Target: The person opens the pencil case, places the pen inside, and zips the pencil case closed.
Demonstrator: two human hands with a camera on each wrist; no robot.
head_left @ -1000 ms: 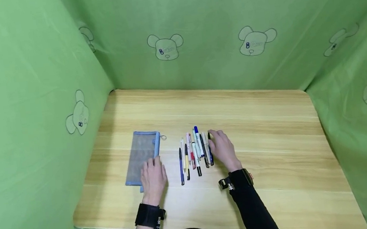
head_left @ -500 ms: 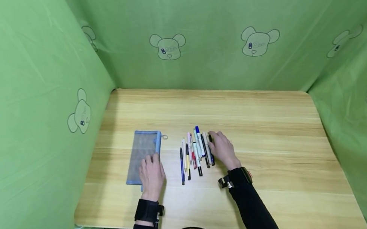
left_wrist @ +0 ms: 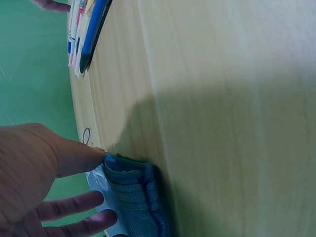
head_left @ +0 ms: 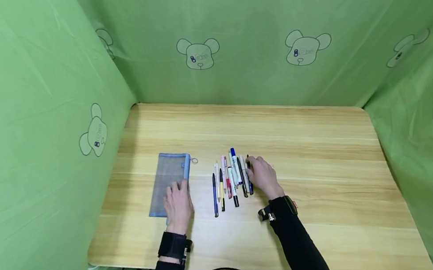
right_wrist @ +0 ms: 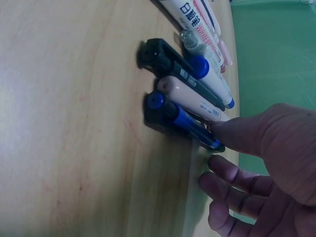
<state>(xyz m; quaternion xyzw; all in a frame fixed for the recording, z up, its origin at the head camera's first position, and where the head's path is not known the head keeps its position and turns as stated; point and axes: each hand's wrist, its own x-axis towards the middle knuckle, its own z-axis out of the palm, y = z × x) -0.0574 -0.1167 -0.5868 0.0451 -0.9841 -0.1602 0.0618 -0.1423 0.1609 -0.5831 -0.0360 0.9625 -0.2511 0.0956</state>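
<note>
A mesh zip pencil case with blue trim lies left of a row of pens. My left hand rests over its near right corner. In the left wrist view, the thumb touches the case's blue corner and the other fingers are loosely spread. My right hand is at the row's right end. In the right wrist view, its thumb touches the far part of a blue marker pen, beside a pale pen. The other visible fingers are relaxed near the marker's end; the index finger is largely hidden.
Several pens and markers lie side by side, including a blue pen at the left end and a white whiteboard marker. They lie on a wooden table. Green cloth encloses the table's back and sides.
The left hand has shifted slightly away from the body along the pencil case. The right hand keeps nearly the same place, and the pens stay in their row.
</note>
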